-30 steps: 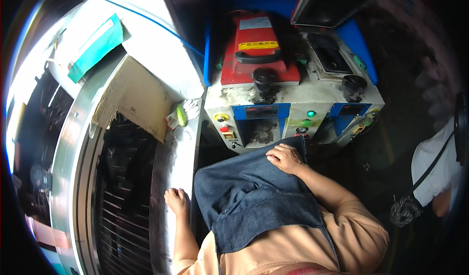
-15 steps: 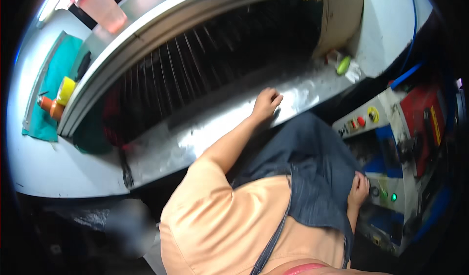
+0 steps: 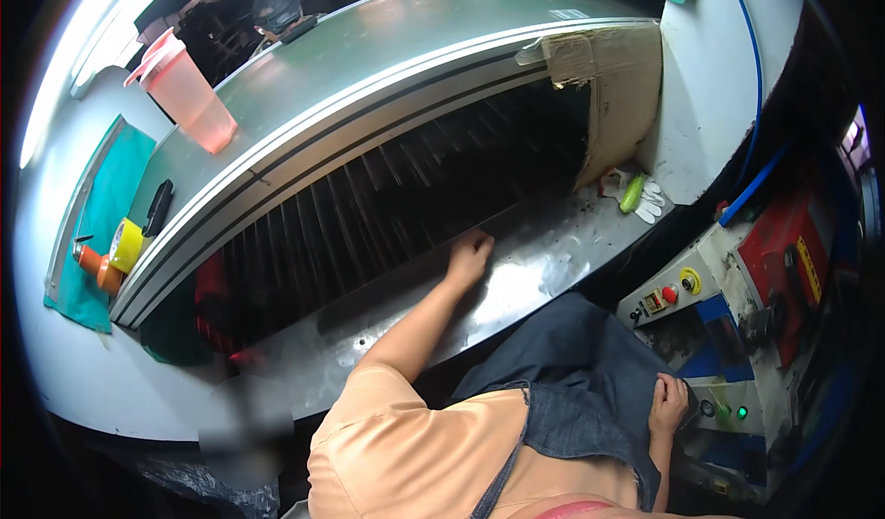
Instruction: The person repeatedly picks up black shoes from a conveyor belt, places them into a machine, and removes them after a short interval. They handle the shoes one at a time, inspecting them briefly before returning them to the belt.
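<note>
My left hand (image 3: 470, 256) is over the inner edge of a shiny metal ledge (image 3: 544, 265), beside a dark opening with thin hanging strips (image 3: 350, 201). Its fingers are curled together, and whatever they may hold is hidden. Low at my right side, my right hand (image 3: 668, 404) rests against my dark denim apron (image 3: 590, 362), fingers loosely bent and nothing visible in them. Just right of it is a control panel (image 3: 728, 395) with a lit green button. White gloves (image 3: 652, 207) and a green oblong object (image 3: 631, 193) lie at the ledge's right end.
A pink translucent pitcher (image 3: 189, 95) stands on the machine top. Yellow tape (image 3: 126, 242) sits by a green cloth (image 3: 88, 270) at left. A cardboard flap (image 3: 627, 86) covers the opening's right end. Another panel (image 3: 673, 293) bears a red button. A person's capped head (image 3: 277, 7) shows beyond.
My left hand has moved farther in, from the ledge's outer part to its inner edge by the dark opening. The view has tilted upward, showing more machine top. My right hand stays beside the panel.
</note>
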`<action>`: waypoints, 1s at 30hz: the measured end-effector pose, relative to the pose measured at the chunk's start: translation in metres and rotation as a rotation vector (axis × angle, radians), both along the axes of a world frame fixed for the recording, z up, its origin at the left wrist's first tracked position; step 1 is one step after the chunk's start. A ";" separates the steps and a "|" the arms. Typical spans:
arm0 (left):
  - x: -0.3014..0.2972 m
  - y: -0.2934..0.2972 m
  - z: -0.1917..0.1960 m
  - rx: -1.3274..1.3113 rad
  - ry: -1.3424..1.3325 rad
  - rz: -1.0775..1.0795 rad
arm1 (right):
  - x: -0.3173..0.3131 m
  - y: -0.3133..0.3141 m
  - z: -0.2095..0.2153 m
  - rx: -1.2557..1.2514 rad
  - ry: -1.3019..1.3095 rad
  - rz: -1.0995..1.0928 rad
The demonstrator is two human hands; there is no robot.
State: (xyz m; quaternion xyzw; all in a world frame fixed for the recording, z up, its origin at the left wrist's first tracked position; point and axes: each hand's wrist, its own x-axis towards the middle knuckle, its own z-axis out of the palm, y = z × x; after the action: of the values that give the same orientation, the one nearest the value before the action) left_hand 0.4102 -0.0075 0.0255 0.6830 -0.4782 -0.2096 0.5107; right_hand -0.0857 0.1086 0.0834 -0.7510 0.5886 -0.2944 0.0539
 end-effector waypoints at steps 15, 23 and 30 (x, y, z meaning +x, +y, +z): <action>-0.087 0.005 -0.020 -0.006 -0.206 -0.231 | -0.010 0.006 0.006 -0.028 -0.094 -0.052; -0.096 0.012 -0.009 -0.112 -0.555 -0.298 | -0.030 0.023 0.007 -0.079 -0.093 -0.117; -0.099 0.013 -0.010 -0.098 -0.613 -0.271 | -0.038 0.028 0.006 -0.058 -0.113 -0.111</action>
State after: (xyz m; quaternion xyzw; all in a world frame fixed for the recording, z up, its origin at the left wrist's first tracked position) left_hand 0.3108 0.0059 0.0154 0.6190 -0.7056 -0.0374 0.3430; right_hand -0.1238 0.1367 0.0898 -0.7005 0.6168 -0.3556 0.0488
